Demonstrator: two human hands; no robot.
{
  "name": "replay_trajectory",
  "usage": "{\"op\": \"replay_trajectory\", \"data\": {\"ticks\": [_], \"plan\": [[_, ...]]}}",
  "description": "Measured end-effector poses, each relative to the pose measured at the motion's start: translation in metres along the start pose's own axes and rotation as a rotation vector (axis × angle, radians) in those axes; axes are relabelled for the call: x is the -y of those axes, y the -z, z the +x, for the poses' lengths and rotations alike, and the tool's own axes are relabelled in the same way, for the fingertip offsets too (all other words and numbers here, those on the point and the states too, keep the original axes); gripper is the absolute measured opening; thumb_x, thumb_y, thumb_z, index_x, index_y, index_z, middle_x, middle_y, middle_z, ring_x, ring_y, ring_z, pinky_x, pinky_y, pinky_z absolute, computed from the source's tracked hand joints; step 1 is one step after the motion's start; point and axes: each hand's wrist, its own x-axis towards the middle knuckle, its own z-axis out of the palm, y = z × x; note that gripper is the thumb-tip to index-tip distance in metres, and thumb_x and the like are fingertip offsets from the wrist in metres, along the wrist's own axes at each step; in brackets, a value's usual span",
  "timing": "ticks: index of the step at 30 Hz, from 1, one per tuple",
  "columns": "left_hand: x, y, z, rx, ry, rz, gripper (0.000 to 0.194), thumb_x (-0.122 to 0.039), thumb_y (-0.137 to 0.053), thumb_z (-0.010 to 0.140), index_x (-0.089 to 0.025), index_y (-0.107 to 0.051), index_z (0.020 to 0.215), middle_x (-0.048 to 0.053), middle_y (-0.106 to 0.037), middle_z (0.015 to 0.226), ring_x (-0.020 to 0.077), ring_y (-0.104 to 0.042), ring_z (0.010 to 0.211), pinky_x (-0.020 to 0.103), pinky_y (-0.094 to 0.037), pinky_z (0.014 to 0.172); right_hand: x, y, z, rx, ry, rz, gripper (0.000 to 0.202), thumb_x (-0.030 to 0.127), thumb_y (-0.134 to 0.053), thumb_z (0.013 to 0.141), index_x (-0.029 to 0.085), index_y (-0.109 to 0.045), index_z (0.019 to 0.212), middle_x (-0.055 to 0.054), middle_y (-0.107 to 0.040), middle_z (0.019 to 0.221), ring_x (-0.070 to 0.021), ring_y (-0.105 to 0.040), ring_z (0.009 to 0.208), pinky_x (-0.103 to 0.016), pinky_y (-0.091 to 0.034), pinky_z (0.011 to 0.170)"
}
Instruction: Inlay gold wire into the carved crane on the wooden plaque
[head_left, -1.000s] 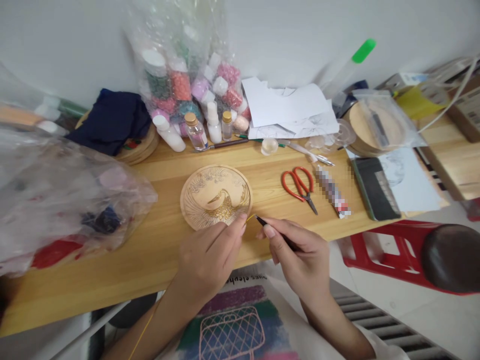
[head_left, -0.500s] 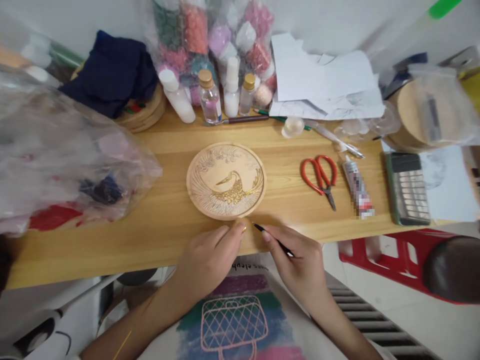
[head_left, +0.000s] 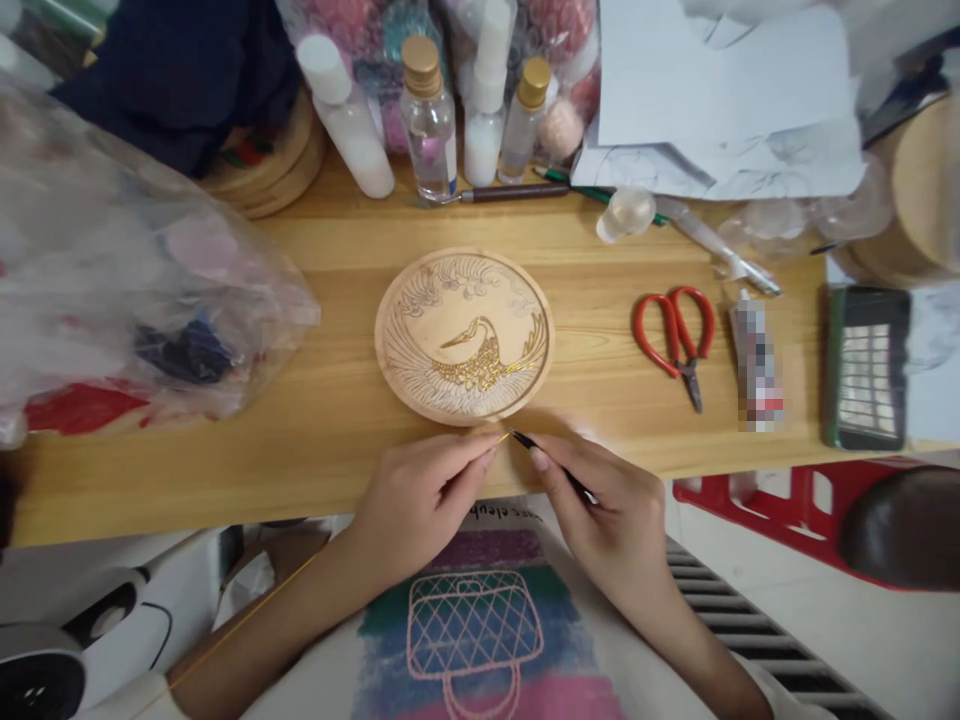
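Between the pinched thumb and finger of my left hand point(head_left: 420, 495) is a thin gold wire point(head_left: 255, 607), whose long tail runs back along my left forearm. My right hand point(head_left: 611, 505) is closed on black tweezers point(head_left: 525, 440), with their tips at the wire's short end. Just beyond both hands lies an oval wooden plaque point(head_left: 420, 335) with a line drawing. Gold wire outlines a crane's head, neck and body on it; other lines are bare. Red-handled pliers point(head_left: 679, 345) rest to the right, beside a tube point(head_left: 757, 365), partly blurred out.
Several bottles point(head_left: 431, 130) stand at the back, with a dark-handled tool point(head_left: 514, 192) before them. Papers point(head_left: 720, 110) lie behind right. A plastic bag point(head_left: 150, 270) covers the left side. A phone-like case point(head_left: 866, 370) sits far right; a red stool point(head_left: 780, 510) is below.
My hands have come closer together, and the tweezer tips now meet the wire end. More wire shows past my left fingertips. The camera view has shifted nearer the table.
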Motion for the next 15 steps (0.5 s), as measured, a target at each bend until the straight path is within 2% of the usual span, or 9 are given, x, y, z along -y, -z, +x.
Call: {"op": "replay_trajectory", "data": {"ticks": [6,11,15], "plan": [[-0.0016,0.0018,0.0038,0.023,0.09,-0.059,0.022,-0.019,-0.055,0.095,-0.022,-0.074,0.104,0.002,-0.078,0.098,0.0166,-0.076,0.086,0.028,-0.065,0.082,-0.0003,0.0024,0.0017,0.018,0.02,-0.038,0.018,0.015,-0.058,0.092,0.019,-0.073,0.103,-0.006,-0.078,0.098,-0.0192,-0.075,0.089,-0.026,-0.06,0.067],[-0.0009,-0.0017,0.0031,0.021,0.059,-0.031,0.021,-0.018,-0.055,0.094,-0.02,-0.074,0.104,0.003,-0.078,0.098,0.0163,-0.076,0.087,0.027,-0.064,0.082,-0.0016,0.0021,-0.0014,0.015,0.052,-0.104,0.021,0.015,-0.056,0.093,0.017,-0.072,0.106,-0.008,-0.078,0.097,-0.0189,-0.075,0.084,-0.025,-0.058,0.064],[-0.0014,-0.0004,0.0034,0.051,0.007,0.025,0.023,-0.02,-0.052,0.096,-0.018,-0.073,0.105,0.005,-0.078,0.098,0.0164,-0.076,0.085,0.026,-0.063,0.079,-0.002,0.008,0.0029,0.045,0.156,-0.211,0.023,0.013,-0.052,0.094,0.012,-0.072,0.106,-0.009,-0.077,0.089,-0.0176,-0.073,0.071,-0.026,-0.055,0.058]]}}
